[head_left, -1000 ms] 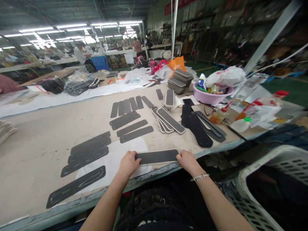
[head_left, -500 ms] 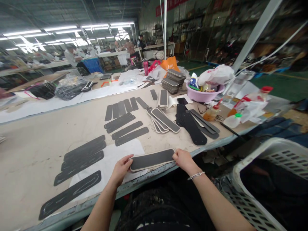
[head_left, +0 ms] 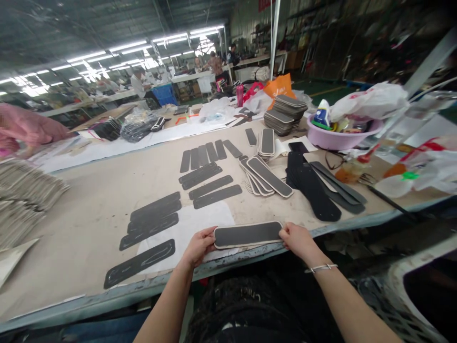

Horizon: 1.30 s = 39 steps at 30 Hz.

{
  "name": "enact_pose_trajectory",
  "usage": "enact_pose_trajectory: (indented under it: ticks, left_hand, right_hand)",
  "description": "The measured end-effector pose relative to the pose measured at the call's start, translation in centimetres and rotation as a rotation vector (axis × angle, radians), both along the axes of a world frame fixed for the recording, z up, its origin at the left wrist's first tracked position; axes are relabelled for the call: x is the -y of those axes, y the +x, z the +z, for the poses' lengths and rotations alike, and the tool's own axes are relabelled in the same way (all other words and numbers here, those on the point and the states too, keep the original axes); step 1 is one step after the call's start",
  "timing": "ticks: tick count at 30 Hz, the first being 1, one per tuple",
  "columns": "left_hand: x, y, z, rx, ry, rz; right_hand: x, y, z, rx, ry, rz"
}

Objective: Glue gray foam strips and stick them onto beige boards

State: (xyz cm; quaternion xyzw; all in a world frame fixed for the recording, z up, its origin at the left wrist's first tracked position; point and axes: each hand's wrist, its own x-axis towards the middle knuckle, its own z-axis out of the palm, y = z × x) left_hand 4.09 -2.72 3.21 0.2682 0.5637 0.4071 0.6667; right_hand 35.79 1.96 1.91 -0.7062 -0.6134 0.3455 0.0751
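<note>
A long dark grey panel with a pale rim and rounded corners (head_left: 248, 234) lies level at the table's near edge, between my two hands. My left hand (head_left: 202, 245) pinches its left end, thumb and fingers closed. At the other end, the fingers of my right hand (head_left: 297, 240) are closed on the corner. Beyond it is a fanned pile of similar pale-rimmed panels (head_left: 269, 176). To the left, a single dark strip (head_left: 140, 263) with a shiny wet-looking streak rests partly on white paper (head_left: 209, 219). Several more dark strips (head_left: 154, 216) are behind it.
Black shaped pieces (head_left: 314, 190) lie right of the pile. Farther back stand a stack of panels (head_left: 283, 116) and a pink basin (head_left: 341, 136) holding bottles and bags. A white plastic basket (head_left: 410, 267) is at lower right; stacked sheets (head_left: 24, 195) are at left. A person in pink (head_left: 35, 126) leans in.
My view has swung left, bringing the stacked sheets and the person in pink into sight. Both hands keep their hold on the panel, which now looks slightly more level.
</note>
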Motion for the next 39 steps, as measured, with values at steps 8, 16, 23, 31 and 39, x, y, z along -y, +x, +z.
enact_pose_trajectory:
  ticks: [8, 16, 23, 31, 39]
  left_hand:
    - [-0.46, -0.62, -0.19, -0.165, 0.005, 0.008]
    - [-0.38, -0.43, -0.22, -0.079, -0.037, 0.045]
    - [-0.06, -0.83, 0.07, -0.009, -0.064, 0.013]
    - [-0.02, -0.83, -0.01, 0.03, -0.06, 0.049]
    - [0.28, -0.78, -0.24, 0.018, -0.025, 0.04]
  right_hand:
    - [0.2, -0.27, 0.17, 0.101, 0.068, 0.0]
    - [-0.03, -0.68, -0.08, 0.223, 0.099, -0.014]
    - [-0.03, -0.74, 0.05, 0.259, 0.079, 0.022]
    - [-0.07, -0.87, 0.33, 0.286, 0.049, 0.04]
    - [-0.28, -0.92, -0.01, 0.298, 0.043, 0.037]
